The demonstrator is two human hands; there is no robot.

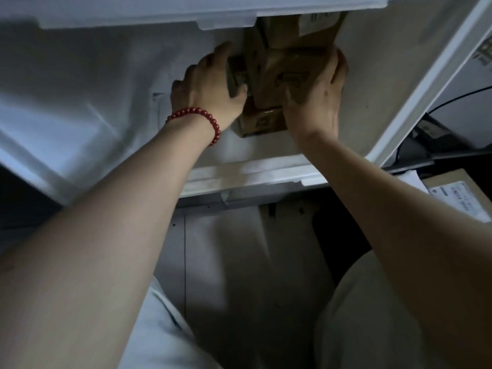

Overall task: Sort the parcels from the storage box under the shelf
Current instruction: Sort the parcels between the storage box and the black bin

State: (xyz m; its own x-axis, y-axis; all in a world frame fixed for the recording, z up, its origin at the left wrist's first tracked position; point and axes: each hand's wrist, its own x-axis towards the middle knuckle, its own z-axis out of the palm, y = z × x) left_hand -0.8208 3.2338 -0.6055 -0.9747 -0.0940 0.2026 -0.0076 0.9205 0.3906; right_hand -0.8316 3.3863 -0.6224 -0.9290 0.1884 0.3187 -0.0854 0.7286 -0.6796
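Brown cardboard parcels point(290, 65) with darker printed marks, milky white storage box point(93, 102), dark red beaded bracelet point(198, 111), white-labelled brown carton point(452, 182).

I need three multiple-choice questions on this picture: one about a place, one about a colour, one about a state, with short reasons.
1. Where are the brown parcels? A) in the white storage box B) on a chair C) on a lap
2. The bead bracelet is: A) blue B) red C) green
3. The left hand: A) hangs idle B) points away C) grips a parcel
Answers: 1A, box walls surround them; 2B, red beads; 3C, fingers curl round a parcel, like the right hand.
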